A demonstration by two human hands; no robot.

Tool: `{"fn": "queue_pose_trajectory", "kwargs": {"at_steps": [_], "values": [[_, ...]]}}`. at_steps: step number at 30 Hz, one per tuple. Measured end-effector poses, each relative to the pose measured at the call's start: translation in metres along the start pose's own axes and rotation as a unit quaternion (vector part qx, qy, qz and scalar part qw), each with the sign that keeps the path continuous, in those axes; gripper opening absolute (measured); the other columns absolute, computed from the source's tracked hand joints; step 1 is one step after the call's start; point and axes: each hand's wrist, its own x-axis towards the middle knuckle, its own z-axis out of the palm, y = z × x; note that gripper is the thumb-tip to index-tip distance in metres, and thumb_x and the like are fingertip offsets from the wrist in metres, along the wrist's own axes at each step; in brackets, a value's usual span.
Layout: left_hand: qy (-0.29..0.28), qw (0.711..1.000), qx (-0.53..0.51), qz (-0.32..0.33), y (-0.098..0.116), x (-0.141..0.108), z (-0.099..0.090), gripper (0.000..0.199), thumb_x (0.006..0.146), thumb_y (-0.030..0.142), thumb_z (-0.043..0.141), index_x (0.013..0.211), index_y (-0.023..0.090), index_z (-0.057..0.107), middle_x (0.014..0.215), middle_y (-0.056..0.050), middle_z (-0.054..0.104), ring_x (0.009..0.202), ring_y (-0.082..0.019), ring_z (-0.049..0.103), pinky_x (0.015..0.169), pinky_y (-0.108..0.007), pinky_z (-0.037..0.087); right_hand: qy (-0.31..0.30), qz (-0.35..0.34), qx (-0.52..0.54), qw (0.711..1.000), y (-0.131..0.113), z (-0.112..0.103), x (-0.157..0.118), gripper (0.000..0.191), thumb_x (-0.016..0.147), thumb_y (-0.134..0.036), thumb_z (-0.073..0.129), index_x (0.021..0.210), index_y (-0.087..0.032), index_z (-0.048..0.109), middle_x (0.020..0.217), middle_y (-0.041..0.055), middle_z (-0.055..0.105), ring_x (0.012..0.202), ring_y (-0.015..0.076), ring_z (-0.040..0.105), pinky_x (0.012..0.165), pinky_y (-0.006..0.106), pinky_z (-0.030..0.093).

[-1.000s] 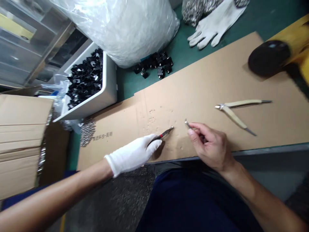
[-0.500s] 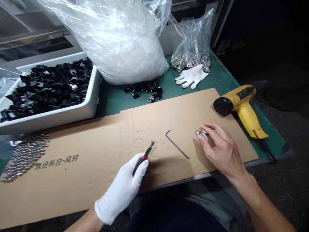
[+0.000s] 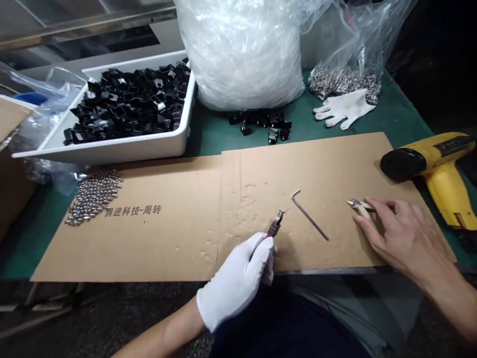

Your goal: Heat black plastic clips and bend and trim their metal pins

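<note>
Left hand: My white-gloved left hand (image 3: 234,281) was curled shut around small black-handled pliers (image 3: 273,228), a silver stud (image 3: 280,214) at their tip, above the cardboard sheet (image 3: 167,238).
Right hand: My bare right hand (image 3: 406,236) lay flat, fingers (image 3: 387,211) over cream-handled side cutters (image 3: 357,205); I couldn't tell whether they gripped.
Between them: a hex key (image 3: 309,213).
Beyond: a yellow heat gun (image 3: 443,169) and a white tray (image 3: 112,154) of black plastic parts (image 3: 130,104).

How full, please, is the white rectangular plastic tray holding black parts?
Nearly full: the white plastic tray has black parts heaped to about its rim across almost its whole floor, with only the left corner showing bare.
</note>
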Motion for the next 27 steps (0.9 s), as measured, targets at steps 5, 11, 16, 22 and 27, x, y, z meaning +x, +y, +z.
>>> {"fn": "queue_pose_trajectory", "kwargs": {"at_steps": [5, 11, 16, 22, 27], "values": [[-0.045, 0.932, -0.323, -0.161, -0.025, -0.018, 0.031, 0.051, 0.102, 0.067, 0.041, 0.100, 0.019, 0.058, 0.072, 0.001, 0.054, 0.053, -0.012, 0.049, 0.047, -0.025, 0.043, -0.132, 0.109, 0.245, 0.954, -0.051, -0.049, -0.019, 0.044, 0.108, -0.062, 0.044, 0.138, -0.034, 0.060, 0.137, 0.0043, 0.063, 0.123, 0.0291, 0.063, 0.101, 0.044, 0.054], [-0.010, 0.871, -0.445, -0.210, -0.074, -0.037, 0.072, 0.049, 0.102, 0.064, 0.044, 0.099, 0.017, 0.059, 0.064, 0.002, 0.053, 0.046, -0.010, 0.045, 0.043, -0.021, 0.041, -0.322, -0.008, 0.317, 0.892, -0.112, -0.072, -0.018, 0.035, 0.111, -0.053, 0.045, 0.140, -0.041, 0.060, 0.143, -0.0039, 0.063, 0.130, 0.0220, 0.062, 0.094, 0.033, 0.060], [-0.039, 0.857, -0.484, -0.174, -0.080, -0.034, 0.071, 0.047, 0.103, 0.060, 0.045, 0.112, 0.016, 0.060, 0.072, -0.001, 0.060, 0.048, -0.012, 0.053, 0.044, -0.023, 0.048, -0.339, -0.090, 0.291, 0.890, -0.130, -0.059, 0.010, 0.029, 0.111, -0.045, 0.049, 0.123, -0.032, 0.072, 0.115, 0.0008, 0.076, 0.099, 0.0245, 0.074, 0.064, 0.032, 0.058], [-0.135, 0.759, -0.598, -0.220, -0.066, -0.035, 0.049, 0.050, 0.106, 0.060, 0.035, 0.115, 0.018, 0.060, 0.075, -0.003, 0.062, 0.049, -0.015, 0.059, 0.042, -0.026, 0.053, -0.293, -0.090, 0.134, 0.942, -0.154, -0.063, 0.017, 0.032, 0.108, -0.047, 0.044, 0.125, -0.032, 0.067, 0.105, -0.0016, 0.074, 0.092, 0.0251, 0.071, 0.073, 0.043, 0.051], [-0.196, 0.653, -0.688, -0.248, -0.064, -0.034, 0.039, 0.047, 0.106, 0.057, 0.034, 0.110, 0.020, 0.062, 0.078, -0.002, 0.064, 0.049, -0.015, 0.060, 0.043, -0.033, 0.059, -0.309, -0.097, 0.141, 0.936, -0.160, -0.065, 0.011, 0.037, 0.107, -0.048, 0.042, 0.129, -0.031, 0.066, 0.107, -0.0005, 0.074, 0.089, 0.0244, 0.071, 0.071, 0.042, 0.048]]}}
